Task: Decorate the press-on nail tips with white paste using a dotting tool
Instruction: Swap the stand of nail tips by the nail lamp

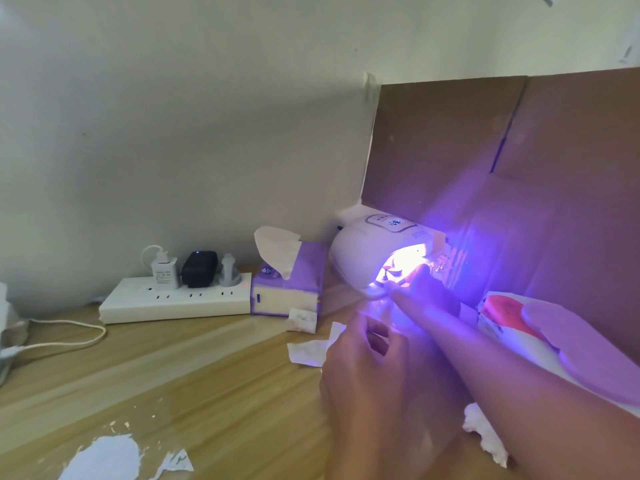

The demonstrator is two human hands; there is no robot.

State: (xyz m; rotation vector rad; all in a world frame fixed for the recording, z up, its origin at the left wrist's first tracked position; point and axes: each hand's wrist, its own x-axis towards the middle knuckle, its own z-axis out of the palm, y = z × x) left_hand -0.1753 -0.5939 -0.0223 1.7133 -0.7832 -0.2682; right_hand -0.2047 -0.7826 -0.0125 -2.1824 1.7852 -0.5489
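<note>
Violet glow from the lit curing lamp (367, 258) on the wooden desk.

Head view: right hand (426, 289) reaches to the lamp mouth. The nail tips are presumably there but lost in glare, and the grip is unreadable. Left hand (363, 351) hovers nearby with fingers curled; cannot tell what it holds.

Judged step: curing the paste. Next: draw the tips out level, avoiding smears.

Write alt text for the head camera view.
A right hand reaches to the mouth of a white nail lamp glowing violet on a wooden desk, left hand close behind. A tissue pack and power strip sit left of it.
</note>
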